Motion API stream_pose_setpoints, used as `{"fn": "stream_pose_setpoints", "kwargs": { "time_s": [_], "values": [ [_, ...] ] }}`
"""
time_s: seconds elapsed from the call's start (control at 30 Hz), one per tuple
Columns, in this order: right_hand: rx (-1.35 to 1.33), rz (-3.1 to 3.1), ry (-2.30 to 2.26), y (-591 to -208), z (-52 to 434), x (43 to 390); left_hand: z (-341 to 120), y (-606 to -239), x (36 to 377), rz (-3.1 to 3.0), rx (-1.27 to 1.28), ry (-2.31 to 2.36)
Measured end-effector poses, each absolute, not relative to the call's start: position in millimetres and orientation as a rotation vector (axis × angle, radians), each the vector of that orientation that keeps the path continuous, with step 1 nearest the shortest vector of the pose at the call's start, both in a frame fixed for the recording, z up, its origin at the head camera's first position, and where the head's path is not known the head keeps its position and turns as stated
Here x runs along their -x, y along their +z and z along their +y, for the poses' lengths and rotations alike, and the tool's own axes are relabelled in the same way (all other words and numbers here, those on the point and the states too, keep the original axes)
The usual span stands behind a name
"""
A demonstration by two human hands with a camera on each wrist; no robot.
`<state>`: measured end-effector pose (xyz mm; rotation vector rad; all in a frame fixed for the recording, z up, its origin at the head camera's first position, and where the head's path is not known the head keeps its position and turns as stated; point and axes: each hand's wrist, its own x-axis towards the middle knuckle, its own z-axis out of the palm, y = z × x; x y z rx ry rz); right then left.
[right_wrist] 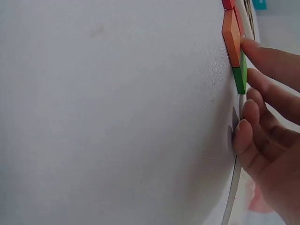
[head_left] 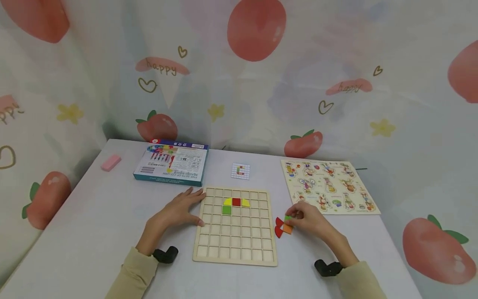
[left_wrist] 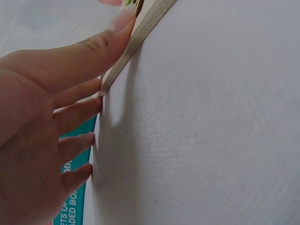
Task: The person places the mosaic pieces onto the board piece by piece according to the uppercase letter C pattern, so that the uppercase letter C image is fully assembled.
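A wooden grid board (head_left: 235, 253) lies on the table between the hands. Set in its upper cells are a red square tile (head_left: 236, 202), two yellow quarter-round tiles (head_left: 227, 202) and a green square tile (head_left: 226, 210). My left hand (head_left: 182, 210) rests at the board's left edge, fingers spread, thumb on the rim. Right of the board, the thumb and index finger of my right hand (head_left: 307, 217) pinch a loose green tile (right_wrist: 240, 77), its edge against an orange tile (right_wrist: 231, 37). Two red quarter-round tiles (head_left: 279, 231) lie beside these.
Behind the board is a small pattern card (head_left: 240, 171). A boxed game (head_left: 169, 164) and a pink block (head_left: 110, 162) occupy the back left. At the right lies a wooden picture puzzle (head_left: 330, 187). A fruit-printed curtain (head_left: 254, 104) hangs behind the table.
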<state>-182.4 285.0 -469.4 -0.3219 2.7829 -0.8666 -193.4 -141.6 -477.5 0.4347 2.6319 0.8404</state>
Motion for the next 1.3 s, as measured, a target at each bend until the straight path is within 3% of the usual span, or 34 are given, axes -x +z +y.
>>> {"fn": "stream_pose_setpoints", "kwargs": {
  "time_s": [0.47,1.3],
  "values": [
    [0.232,2.756,-0.885,-472,281,182,-143,-478,192,2.643,-0.445,0.850],
    [0.333,2.698,-1.261,-470,270,168,-143,-481,193,2.633,-0.469,0.871]
  ]
}}
